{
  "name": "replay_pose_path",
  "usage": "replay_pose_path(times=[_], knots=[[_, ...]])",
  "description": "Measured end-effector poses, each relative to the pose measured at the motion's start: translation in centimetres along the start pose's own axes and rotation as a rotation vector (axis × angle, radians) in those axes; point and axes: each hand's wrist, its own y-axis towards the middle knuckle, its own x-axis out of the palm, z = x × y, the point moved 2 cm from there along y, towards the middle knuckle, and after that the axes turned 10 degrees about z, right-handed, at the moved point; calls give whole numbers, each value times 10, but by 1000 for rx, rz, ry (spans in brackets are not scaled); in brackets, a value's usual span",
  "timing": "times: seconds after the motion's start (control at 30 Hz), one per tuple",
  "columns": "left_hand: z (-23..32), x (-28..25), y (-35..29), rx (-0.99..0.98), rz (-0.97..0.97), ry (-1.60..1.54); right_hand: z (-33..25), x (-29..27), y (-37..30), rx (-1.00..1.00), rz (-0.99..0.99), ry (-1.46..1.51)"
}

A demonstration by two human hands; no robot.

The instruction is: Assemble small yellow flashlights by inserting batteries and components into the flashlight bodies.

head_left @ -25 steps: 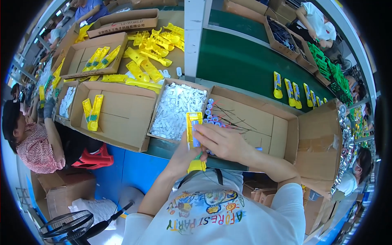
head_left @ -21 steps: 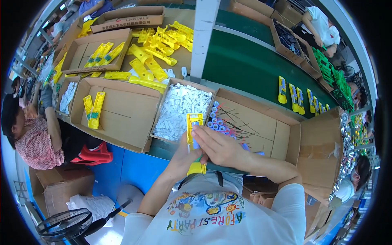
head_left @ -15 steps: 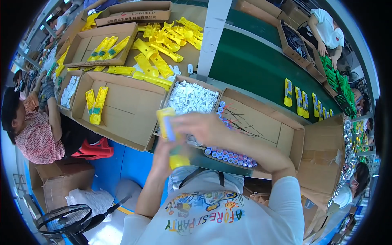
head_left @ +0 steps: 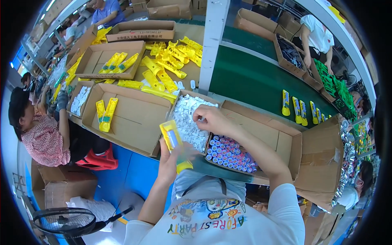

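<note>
My left hand (head_left: 166,163) grips a long yellow plastic half-shell (head_left: 166,127), tilted, with a lilac cylindrical cell (head_left: 174,138) lying in it. The shell's lower part is blurred near the thumb. Over a carton of small white plastic pieces (head_left: 188,107), my right hand (head_left: 212,119) is closed with its fingertips bent together; whatever they pinch is too small to make out. Just below that forearm, several lilac battery cells (head_left: 228,155) stand packed upright in a carton.
To the left, a cardboard tray (head_left: 136,112) holds two filled yellow shells (head_left: 107,115). Beyond it lie a heap of yellow shells (head_left: 175,57) and another tray (head_left: 92,61). Shells stand on the green conveyor (head_left: 245,77) right of a white post (head_left: 213,45). A co-worker (head_left: 41,136) sits at left.
My right hand has left the yellow shell and moved right, over the white pieces. My left hand still holds the shell, now steadier. The view has shifted slightly.
</note>
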Motion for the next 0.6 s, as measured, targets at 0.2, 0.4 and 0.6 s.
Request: replay_pose_path(times=[0.2,0.4,0.6], knots=[[-17,17,4,-48,-194,223,-17,-20,-10,454,181,647],[-21,35,9,-182,-194,117,-43,-22,-23,11,405,127],[-26,37,10,-162,-207,119,-57,-34,-29,-170,515,-254]])
